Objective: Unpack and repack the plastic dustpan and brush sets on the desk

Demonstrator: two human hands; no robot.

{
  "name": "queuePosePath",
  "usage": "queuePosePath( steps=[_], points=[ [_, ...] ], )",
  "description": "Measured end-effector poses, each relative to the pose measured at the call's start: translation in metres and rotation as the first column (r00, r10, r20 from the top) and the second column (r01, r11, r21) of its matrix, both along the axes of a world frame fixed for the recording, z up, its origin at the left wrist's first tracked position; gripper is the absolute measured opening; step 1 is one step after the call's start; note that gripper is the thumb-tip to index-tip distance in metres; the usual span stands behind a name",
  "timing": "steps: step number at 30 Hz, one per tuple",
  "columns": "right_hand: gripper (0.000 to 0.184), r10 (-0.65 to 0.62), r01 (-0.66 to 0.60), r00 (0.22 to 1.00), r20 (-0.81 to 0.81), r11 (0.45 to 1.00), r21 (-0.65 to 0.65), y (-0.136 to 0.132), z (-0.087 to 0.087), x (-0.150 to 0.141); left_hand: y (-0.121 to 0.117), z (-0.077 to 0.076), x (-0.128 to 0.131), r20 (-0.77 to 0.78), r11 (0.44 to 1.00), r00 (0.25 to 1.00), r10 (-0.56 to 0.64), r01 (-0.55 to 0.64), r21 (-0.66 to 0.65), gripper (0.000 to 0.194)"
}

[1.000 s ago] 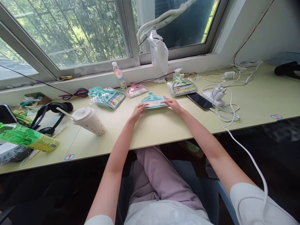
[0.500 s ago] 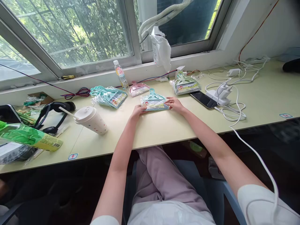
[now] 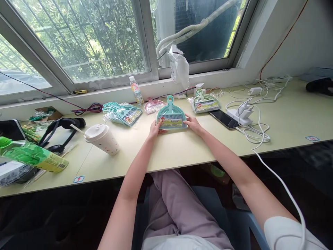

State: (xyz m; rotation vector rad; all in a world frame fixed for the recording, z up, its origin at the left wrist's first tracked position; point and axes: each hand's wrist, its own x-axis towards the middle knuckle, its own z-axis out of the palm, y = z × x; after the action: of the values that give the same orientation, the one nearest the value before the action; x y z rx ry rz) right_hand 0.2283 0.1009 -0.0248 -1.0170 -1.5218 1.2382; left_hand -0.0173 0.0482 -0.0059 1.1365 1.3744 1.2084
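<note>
A teal mini dustpan and brush set [image 3: 171, 114] with a yellow label is tilted up towards me over the desk. My left hand [image 3: 155, 129] grips its lower left edge, the thumb on the front. At the lower right edge, my right hand [image 3: 194, 124] holds it with the fingers around the side. Behind it lies a pink dustpan set [image 3: 154, 105], partly hidden. Several teal dustpan sets [image 3: 123, 113] in clear wrapping are stacked to the left, and green dustpan sets [image 3: 205, 102] lie to the right.
A lidded cup with a straw [image 3: 102, 139], headphones [image 3: 63, 130] and a green bottle [image 3: 33, 156] stand or lie left. A drink bottle [image 3: 136, 91] is by the sill. Right are a phone [image 3: 223, 119], a power strip [image 3: 239, 116] and loose white cables [image 3: 260, 132].
The teal dustpan set has been tipped up, so its front and label now face me more. Both hands keep hold of its sides. The camera view has shifted slightly.
</note>
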Motion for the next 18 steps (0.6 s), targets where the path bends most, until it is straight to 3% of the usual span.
queuePosePath(
  steps=[4,9,14,18],
  points=[
    [0.071,-0.034,0.034,0.999,-0.009,0.999,0.022,-0.002,-0.002,-0.002,0.002,-0.004,0.006,-0.091,0.988,0.984,0.153,-0.150,0.037,0.020],
    [0.067,-0.088,0.084,0.995,-0.049,0.993,-0.089,-0.002,-0.003,-0.009,-0.005,-0.003,0.009,-0.159,0.981,0.971,0.179,-0.165,0.101,0.012],
    [0.096,0.015,-0.019,0.999,-0.043,0.996,-0.091,-0.005,0.003,-0.018,-0.013,-0.002,0.008,-0.177,0.969,0.966,0.190,-0.155,0.191,0.014],
    [0.069,-0.076,0.069,0.994,-0.077,0.994,-0.082,-0.005,0.006,-0.019,-0.010,-0.005,0.011,-0.146,0.958,0.962,0.229,-0.196,0.207,0.017]
  ],
)
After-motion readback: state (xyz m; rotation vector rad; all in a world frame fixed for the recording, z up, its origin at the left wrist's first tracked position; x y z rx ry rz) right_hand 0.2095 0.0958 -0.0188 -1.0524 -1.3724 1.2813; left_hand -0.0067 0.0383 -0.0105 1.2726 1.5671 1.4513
